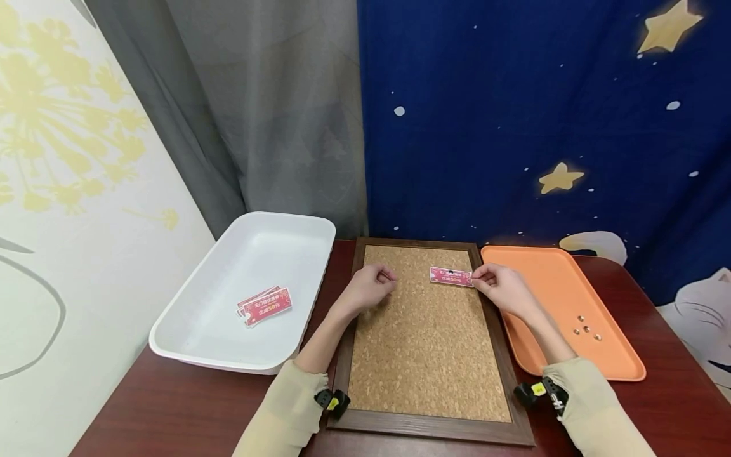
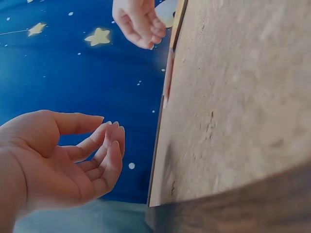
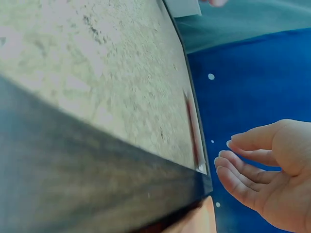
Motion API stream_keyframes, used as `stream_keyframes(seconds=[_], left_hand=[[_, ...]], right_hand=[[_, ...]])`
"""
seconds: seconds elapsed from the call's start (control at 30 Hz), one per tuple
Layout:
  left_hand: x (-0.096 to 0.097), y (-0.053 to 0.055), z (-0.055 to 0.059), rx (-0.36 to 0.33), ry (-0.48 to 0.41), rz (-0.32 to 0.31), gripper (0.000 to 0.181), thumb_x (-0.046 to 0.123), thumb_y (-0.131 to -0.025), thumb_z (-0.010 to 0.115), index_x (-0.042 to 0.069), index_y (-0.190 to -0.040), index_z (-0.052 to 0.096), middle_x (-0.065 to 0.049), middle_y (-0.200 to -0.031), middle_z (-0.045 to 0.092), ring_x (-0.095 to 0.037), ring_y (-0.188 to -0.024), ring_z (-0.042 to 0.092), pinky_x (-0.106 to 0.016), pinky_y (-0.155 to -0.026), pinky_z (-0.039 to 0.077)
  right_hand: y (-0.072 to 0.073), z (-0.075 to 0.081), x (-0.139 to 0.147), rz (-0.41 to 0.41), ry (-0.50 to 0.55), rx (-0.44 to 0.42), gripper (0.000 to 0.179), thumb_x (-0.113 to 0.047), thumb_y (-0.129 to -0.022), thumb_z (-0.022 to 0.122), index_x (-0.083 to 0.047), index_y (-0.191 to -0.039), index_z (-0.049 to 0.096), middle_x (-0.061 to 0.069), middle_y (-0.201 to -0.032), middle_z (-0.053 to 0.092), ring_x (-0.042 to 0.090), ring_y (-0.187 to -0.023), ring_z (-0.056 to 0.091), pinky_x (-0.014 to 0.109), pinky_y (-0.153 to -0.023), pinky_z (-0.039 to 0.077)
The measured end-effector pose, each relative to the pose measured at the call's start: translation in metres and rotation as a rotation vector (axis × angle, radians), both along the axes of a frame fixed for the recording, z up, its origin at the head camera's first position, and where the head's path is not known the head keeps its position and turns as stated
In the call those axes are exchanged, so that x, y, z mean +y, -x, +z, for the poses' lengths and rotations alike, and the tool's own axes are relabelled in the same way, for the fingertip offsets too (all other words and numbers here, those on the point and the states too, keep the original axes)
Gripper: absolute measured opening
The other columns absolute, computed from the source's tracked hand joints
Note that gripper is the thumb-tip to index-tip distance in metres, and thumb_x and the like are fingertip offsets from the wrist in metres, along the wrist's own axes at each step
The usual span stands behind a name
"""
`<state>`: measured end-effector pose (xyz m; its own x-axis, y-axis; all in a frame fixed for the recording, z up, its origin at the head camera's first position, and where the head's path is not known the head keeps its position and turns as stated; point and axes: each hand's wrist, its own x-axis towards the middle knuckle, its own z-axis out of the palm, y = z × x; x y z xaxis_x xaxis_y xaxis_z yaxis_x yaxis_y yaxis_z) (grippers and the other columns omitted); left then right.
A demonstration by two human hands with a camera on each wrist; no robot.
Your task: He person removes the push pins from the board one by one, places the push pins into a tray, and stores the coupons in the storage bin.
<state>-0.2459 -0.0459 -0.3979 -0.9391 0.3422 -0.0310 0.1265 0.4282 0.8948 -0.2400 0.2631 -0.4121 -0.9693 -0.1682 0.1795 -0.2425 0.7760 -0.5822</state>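
A red and white paper coupon (image 1: 448, 277) lies on the upper right part of a cork board (image 1: 425, 343) with a dark wooden frame. At the middle of the coupon's top edge is a small dark dot. My right hand (image 1: 502, 287) is at the coupon's right end, its fingers loosely bent; the right wrist view shows nothing between thumb and fingers of this hand (image 3: 265, 174). Over the board's upper left side hovers my left hand (image 1: 370, 287), fingers relaxed. It too holds nothing, as the left wrist view of the hand (image 2: 73, 160) shows.
On the left stands a white plastic tray (image 1: 200, 254) with a few similar coupons (image 1: 267, 306) overlapping inside. An orange tray (image 1: 548, 266) sits to the right, partly under my right forearm, with several small shiny round pieces (image 1: 586, 329). Curtains hang behind the table (image 1: 154, 406).
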Motion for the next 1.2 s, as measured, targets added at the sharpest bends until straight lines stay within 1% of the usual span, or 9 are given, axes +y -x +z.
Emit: stream_keyframes(seconds=[0.1,0.27,0.37,0.53,0.6,0.67,0.83,1.0,1.2], left_hand=[[0.007,0.005,-0.002,-0.013,0.004,-0.009,0.012,0.006,-0.097,0.06,-0.001,-0.107,0.064,-0.02,-0.099,0.069,-0.039,-0.092,0.068,-0.025,-0.063,0.045],[0.018,0.012,-0.004,-0.045,0.002,-0.029,0.012,0.003,-0.097,0.06,-0.004,-0.106,0.063,-0.025,-0.1,0.069,-0.04,-0.09,0.069,-0.023,-0.057,0.043],[0.025,0.016,-0.006,-0.048,0.021,-0.028,0.01,0.003,-0.095,0.06,-0.003,-0.103,0.063,-0.022,-0.095,0.069,-0.036,-0.083,0.068,-0.022,-0.055,0.042],[0.033,0.022,-0.011,-0.071,0.025,-0.01,0.006,0.002,-0.093,0.062,-0.001,-0.098,0.063,-0.012,-0.083,0.065,-0.029,-0.076,0.067,-0.023,-0.055,0.042],[0.035,0.023,-0.014,-0.079,0.015,-0.003,0.004,0.001,-0.092,0.062,-0.001,-0.096,0.063,-0.012,-0.081,0.064,-0.029,-0.076,0.067,-0.024,-0.056,0.042],[0.038,0.026,-0.017,-0.079,0.014,0.003,0.004,0.0,-0.092,0.062,-0.002,-0.095,0.063,-0.011,-0.081,0.064,-0.025,-0.074,0.065,-0.023,-0.057,0.043],[0.048,0.031,-0.022,-0.083,0.028,0.017,0.005,0.0,-0.091,0.062,-0.002,-0.095,0.065,-0.004,-0.08,0.059,-0.014,-0.07,0.052,-0.024,-0.059,0.041],[0.06,0.037,-0.026,-0.072,0.019,0.027,0.007,-0.002,-0.09,0.061,-0.003,-0.095,0.065,-0.003,-0.083,0.057,-0.014,-0.074,0.051,-0.023,-0.062,0.04],[0.071,0.045,-0.031,-0.063,0.031,0.048,0.011,-0.001,-0.089,0.06,-0.003,-0.099,0.065,-0.005,-0.088,0.058,-0.016,-0.078,0.05,-0.024,-0.065,0.04]], right_hand=[[0.007,-0.001,-0.006,0.011,-0.004,-0.007,0.011,-0.009,-0.095,0.068,0.001,-0.099,0.067,0.011,-0.089,0.07,0.024,-0.082,0.067,0.038,-0.075,0.052],[0.018,-0.005,-0.014,0.015,-0.021,-0.01,0.012,-0.007,-0.094,0.068,0.003,-0.099,0.067,0.013,-0.089,0.07,0.025,-0.081,0.066,0.039,-0.074,0.052],[0.025,-0.009,-0.017,0.026,-0.034,-0.002,0.011,-0.005,-0.093,0.067,0.004,-0.098,0.067,0.013,-0.087,0.07,0.025,-0.079,0.067,0.039,-0.073,0.052],[0.036,-0.018,-0.021,0.045,-0.035,0.0,0.008,-0.003,-0.089,0.069,0.004,-0.094,0.069,0.011,-0.083,0.07,0.02,-0.074,0.065,0.031,-0.067,0.05],[0.04,-0.02,-0.023,0.034,-0.031,-0.01,0.007,-0.003,-0.088,0.069,0.003,-0.092,0.069,0.01,-0.082,0.07,0.018,-0.074,0.064,0.03,-0.067,0.049],[0.043,-0.022,-0.024,0.023,-0.032,-0.022,0.007,-0.003,-0.088,0.069,0.002,-0.092,0.069,0.009,-0.082,0.069,0.018,-0.074,0.064,0.031,-0.068,0.049],[0.048,-0.024,-0.025,-0.012,-0.028,-0.049,0.01,-0.003,-0.087,0.067,0.005,-0.094,0.069,0.011,-0.084,0.07,0.02,-0.076,0.065,0.033,-0.07,0.049],[0.052,-0.024,-0.026,-0.05,-0.023,-0.076,0.014,-0.005,-0.088,0.07,0.006,-0.096,0.07,0.012,-0.085,0.071,0.02,-0.077,0.064,0.03,-0.068,0.047],[0.055,-0.024,-0.027,-0.069,-0.017,-0.1,0.015,-0.007,-0.088,0.071,0.005,-0.097,0.072,0.013,-0.087,0.071,0.024,-0.082,0.065,0.03,-0.07,0.048]])
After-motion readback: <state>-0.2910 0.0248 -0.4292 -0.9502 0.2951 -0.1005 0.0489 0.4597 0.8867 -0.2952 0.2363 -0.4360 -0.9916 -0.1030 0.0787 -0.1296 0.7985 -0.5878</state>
